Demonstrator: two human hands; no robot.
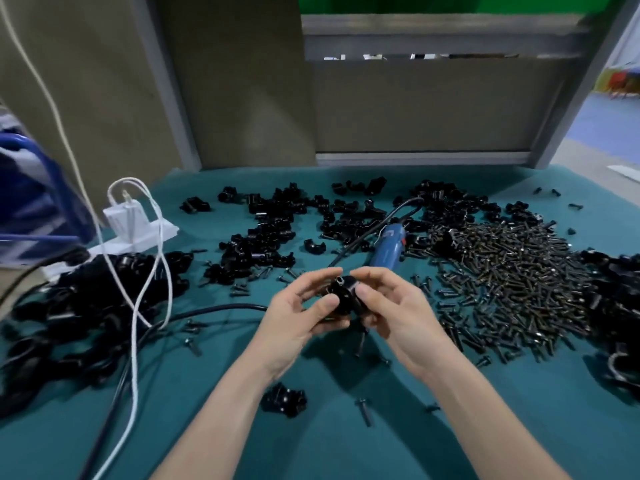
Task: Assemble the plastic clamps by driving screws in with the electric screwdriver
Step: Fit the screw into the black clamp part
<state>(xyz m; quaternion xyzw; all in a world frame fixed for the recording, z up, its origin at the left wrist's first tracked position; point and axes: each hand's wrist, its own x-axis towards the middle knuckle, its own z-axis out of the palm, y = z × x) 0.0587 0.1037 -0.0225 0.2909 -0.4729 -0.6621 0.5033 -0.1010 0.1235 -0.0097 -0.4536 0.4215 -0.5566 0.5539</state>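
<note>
Clamp [344,292] is centre frame, held off the worktop [485,427] between both hands, bore hole facing up toward the camera.

Handling, my read: small, light, rigid black plastic, probably slick on the curved faces. Two halves likely shift against each other until a screw bites, so pinch across the flat sides and keep the screw hole exposed. Not fragile, but easy to fumble.

Left hand [298,317]: fingers curled, thumb pressed on the clamp's left face, gripping it from the side and below. Right hand [391,306]: thumb on the right face, index arched over the top, also pinching it. Neither hand is wide open. Whether the dark screw just below the right hand is held or lying loose, cannot tell.

Electric screwdriver [388,245] lies on the worktop just above the hands, untouched. Screw pile [512,271] is right of centre. Loose clamp parts [270,230] are upper centre, with another heap [86,306] at left under a white cable [138,306].
</note>
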